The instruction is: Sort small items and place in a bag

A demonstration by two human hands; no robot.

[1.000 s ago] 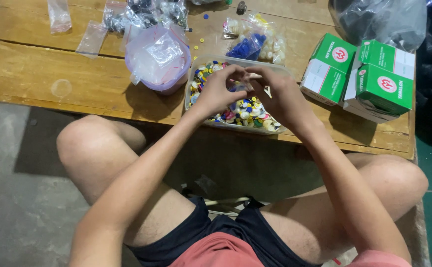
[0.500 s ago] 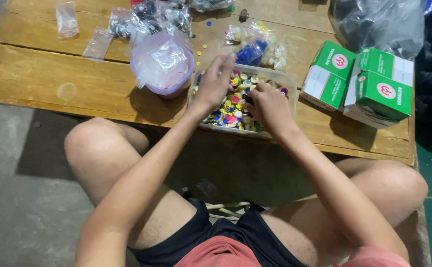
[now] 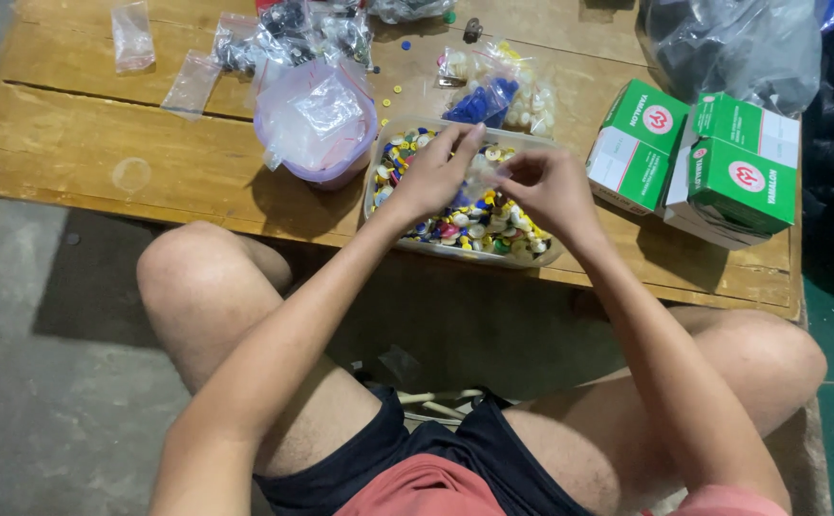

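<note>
Tray (image 3: 379,205) of coloured buttons: a shallow, clear plastic, rounded rectangle lying flat near the front edge of the wooden table (image 3: 102,143), its long axis running left to right along that edge, tilted slightly so the right end sits nearer the person. It is heaped with small round pieces (image 3: 479,229) in yellow, blue, white, red and green.

Both hands hover over the tray. The left hand (image 3: 431,177) has its fingers stretched toward the far rim, thumb tucked toward the right hand. The right hand (image 3: 551,186) is curled with fingertips pinched narrow, meeting the left hand's fingers above the middle of the tray. Whatever sits between the fingertips is too small and pale to make out, so I cannot tell what either hand holds.

Just left of the tray, nearly touching it, stands a lilac bowl (image 3: 317,167) stuffed with clear plastic bags. Behind the tray lie a bag of blue pieces (image 3: 482,100) and a bag of pale pieces (image 3: 532,100). Right of the tray, a little apart, stand green and white cartons (image 3: 694,158). Farther back and left of the tray lie loose small clear bags (image 3: 135,33). The hands and forearms cover much of the tray's middle.
</note>
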